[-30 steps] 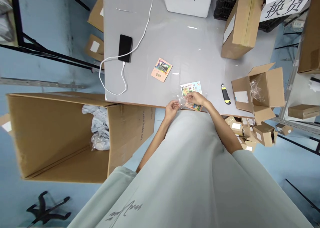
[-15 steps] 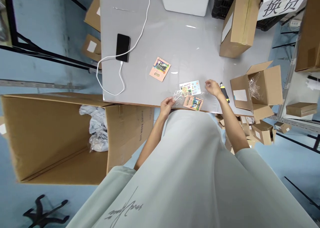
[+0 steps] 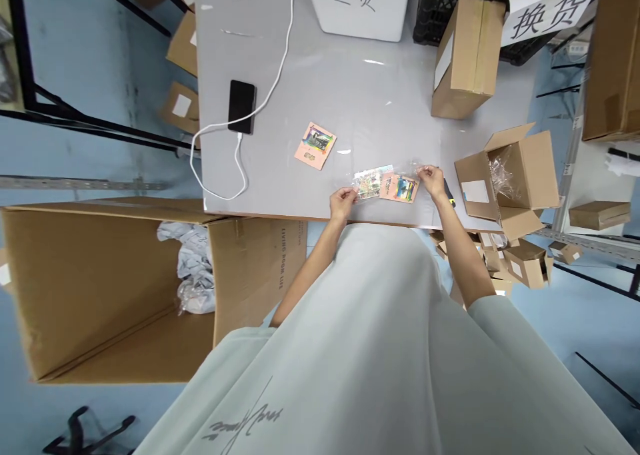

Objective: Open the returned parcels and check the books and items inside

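Observation:
A clear plastic bag (image 3: 387,183) is stretched flat just above the near edge of the grey table (image 3: 350,95). My left hand (image 3: 343,202) pinches its left end and my right hand (image 3: 432,179) pinches its right end. Inside or under the bag lie a pink picture card (image 3: 400,187) and a white printed card (image 3: 369,182); I cannot tell which. Another pink picture card (image 3: 315,146) lies apart on the table, further left.
A black phone (image 3: 242,106) with a white cable (image 3: 220,155) lies at the table's left. An open small box (image 3: 507,175) and a yellow-black utility knife (image 3: 449,195) are right of my right hand. A closed box (image 3: 467,55) stands behind. A large open carton (image 3: 125,282) stands on the floor, left.
My right hand swung out to the right, then took the bag's right end. The bag is now pulled taut between both hands, a little further onto the table.

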`<state>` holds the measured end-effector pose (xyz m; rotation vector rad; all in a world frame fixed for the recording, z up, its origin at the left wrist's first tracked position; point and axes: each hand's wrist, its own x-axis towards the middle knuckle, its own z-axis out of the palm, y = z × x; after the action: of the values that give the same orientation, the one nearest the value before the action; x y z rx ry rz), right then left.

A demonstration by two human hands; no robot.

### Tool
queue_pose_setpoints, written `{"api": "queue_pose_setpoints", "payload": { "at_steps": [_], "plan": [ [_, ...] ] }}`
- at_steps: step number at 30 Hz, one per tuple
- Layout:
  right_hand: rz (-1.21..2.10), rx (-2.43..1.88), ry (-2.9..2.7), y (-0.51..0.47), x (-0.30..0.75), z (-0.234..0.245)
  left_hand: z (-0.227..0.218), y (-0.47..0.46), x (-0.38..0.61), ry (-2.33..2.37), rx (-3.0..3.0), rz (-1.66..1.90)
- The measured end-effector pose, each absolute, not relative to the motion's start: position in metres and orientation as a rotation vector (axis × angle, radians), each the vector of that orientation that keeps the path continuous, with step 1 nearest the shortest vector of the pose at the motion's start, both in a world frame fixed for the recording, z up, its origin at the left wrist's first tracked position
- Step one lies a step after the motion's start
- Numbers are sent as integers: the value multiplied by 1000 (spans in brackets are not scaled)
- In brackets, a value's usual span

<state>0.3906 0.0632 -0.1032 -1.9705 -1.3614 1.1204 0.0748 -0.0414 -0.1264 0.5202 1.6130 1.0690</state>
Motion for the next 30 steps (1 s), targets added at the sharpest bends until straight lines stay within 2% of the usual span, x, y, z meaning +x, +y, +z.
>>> {"api": "queue_pose_setpoints", "payload": {
  "at_steps": [5,10,13,17,22,30],
  "plan": [
    [832,-2006,-1485,57,374,-82,-118,-31,85,1491,367,1103],
    [1135,-1526,-2107,7,310,-65,-107,-27,87,1325,382,1099],
    [1102,-1566,-2267,-8,278,-63,-104,-26,88,1265,406,1086],
    [1042,-1584,-2266,-4,269,-64,-107,-24,88,1327,501,1066],
    [1150,-1417,-2274,3,286,-60,-114,-16,93,1414,709,1037],
    [1138,-1597,-2041,0,311,-56,-107,-18,106,1609,872,1047]
  ]
}}
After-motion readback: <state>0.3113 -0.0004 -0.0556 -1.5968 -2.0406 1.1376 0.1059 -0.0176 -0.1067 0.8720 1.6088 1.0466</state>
